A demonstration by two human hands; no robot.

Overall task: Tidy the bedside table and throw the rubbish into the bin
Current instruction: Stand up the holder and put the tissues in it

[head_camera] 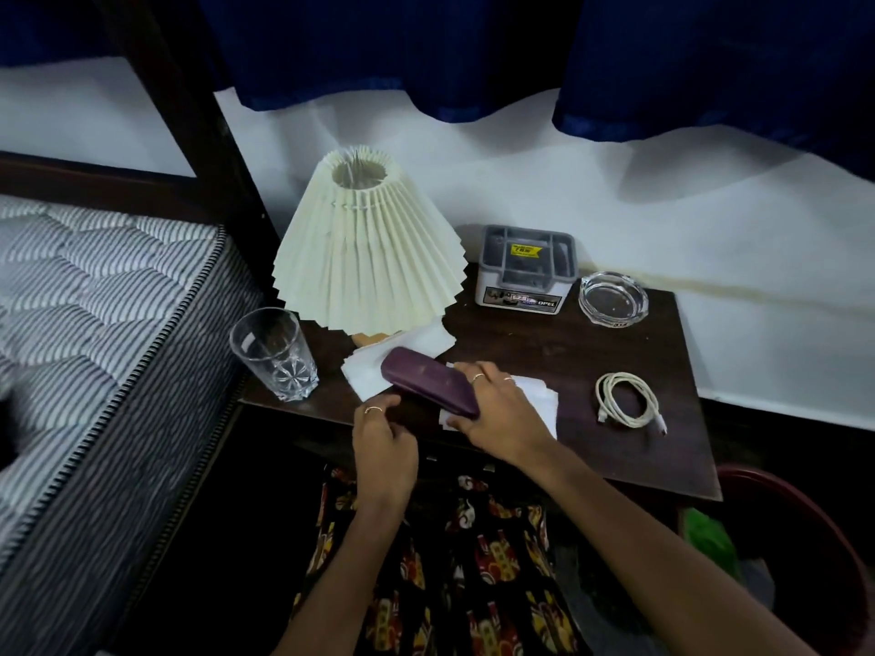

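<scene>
The right hand (497, 409) grips the right end of a purple case (428, 381), which lies on white papers (379, 371) at the front of the bedside table (663, 447). The left hand (383, 442), fingers loosely curled, touches the case's front edge from the left and holds nothing.

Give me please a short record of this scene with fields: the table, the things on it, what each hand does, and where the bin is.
table: dark wooden bedside table, beside the bed
lamp: pleated cream shade, back left
glass: empty tumbler, front left corner
box: grey organiser box, at the back
ashtray: clear glass, right of the box
cable: coiled white, right side
papers: white sheets under the case
left hand: fingers curled at the purple case
right hand: grips the case
bin: red, lower right
</scene>
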